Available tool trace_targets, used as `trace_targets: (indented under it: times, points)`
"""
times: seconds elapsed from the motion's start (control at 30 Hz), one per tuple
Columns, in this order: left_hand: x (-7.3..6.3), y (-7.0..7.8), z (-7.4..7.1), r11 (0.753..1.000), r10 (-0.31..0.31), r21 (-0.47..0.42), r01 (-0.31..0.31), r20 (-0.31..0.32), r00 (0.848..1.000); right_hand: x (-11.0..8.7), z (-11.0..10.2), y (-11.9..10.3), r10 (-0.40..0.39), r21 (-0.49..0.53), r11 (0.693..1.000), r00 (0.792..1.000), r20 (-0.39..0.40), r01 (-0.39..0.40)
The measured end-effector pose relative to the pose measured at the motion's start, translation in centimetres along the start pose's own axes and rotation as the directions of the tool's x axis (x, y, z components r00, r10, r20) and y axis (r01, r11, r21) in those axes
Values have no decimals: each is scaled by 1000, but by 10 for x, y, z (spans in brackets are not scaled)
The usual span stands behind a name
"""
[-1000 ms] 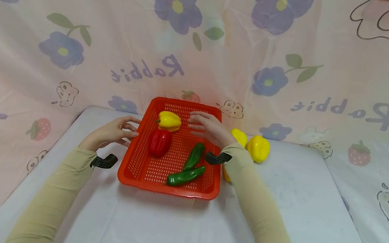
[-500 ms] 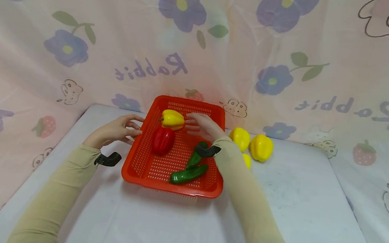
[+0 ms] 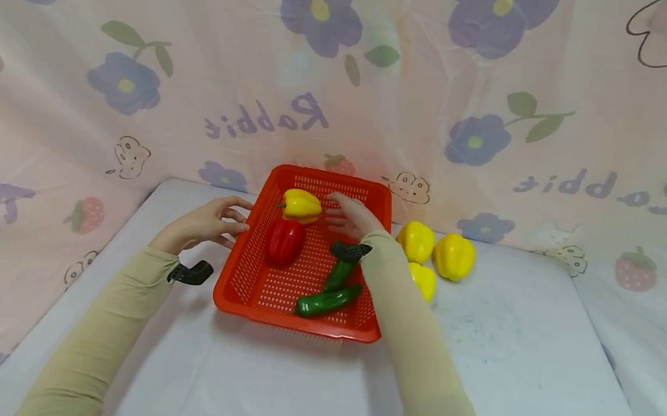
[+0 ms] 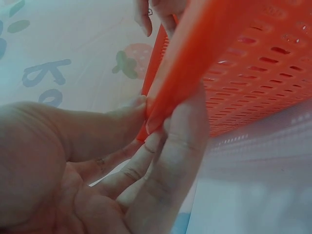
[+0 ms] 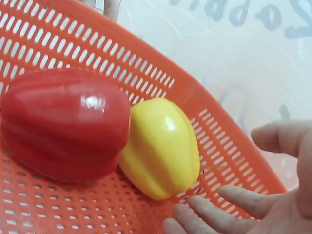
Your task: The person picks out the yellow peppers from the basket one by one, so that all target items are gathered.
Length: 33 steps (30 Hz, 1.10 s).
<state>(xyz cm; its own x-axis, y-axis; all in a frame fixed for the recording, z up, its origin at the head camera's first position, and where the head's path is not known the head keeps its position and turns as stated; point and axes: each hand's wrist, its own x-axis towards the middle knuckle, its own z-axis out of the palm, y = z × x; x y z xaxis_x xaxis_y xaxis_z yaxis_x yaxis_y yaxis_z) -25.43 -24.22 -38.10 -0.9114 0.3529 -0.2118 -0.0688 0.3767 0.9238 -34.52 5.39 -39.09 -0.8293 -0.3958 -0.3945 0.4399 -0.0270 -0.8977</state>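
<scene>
A red plastic basket with slotted walls stands on the table. My left hand grips its left rim; in the left wrist view the thumb lies on one side of the rim and the fingers curl under it. Over the basket's right half reaches my right hand, fingers spread and holding nothing, its fingertips close to a yellow bell pepper. Against that pepper lies a red bell pepper. Two long green peppers, one in front and one partly under the right wrist's camera, lie at the basket's right.
Three yellow bell peppers stand on the table right of the basket: one at the back, one farther right, and one partly behind the right sleeve. A printed curtain hangs close behind the white table.
My right hand has come a little left, closer to the yellow bell pepper in the basket. The left hand keeps its hold on the rim. The head view has shifted slightly.
</scene>
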Motion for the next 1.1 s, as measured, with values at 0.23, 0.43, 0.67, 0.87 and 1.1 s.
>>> trace_targets:
  times: [0.23,0.43,0.67,0.87,1.1]
  points:
    - [0,-2,-1,1000,-8,2,8,-12,1000,4,-2,3,-1,1,1000,998,-61,1]
    - [-1,-3,-1,1000,-4,-6,4,-2,1000,9,-1,6,25,10,1000,995,-97,-24]
    - [1,0,2,1000,-5,-4,5,0,1000,11,4,7,22,24,999,997,-77,-20]
    - [1,1,2,1000,-6,-5,6,-5,1000,15,5,9,8,18,1000,998,-63,-7]
    - [1,-1,1,1000,-10,0,10,-16,1000,19,8,12,4,22,1000,999,-48,-3]
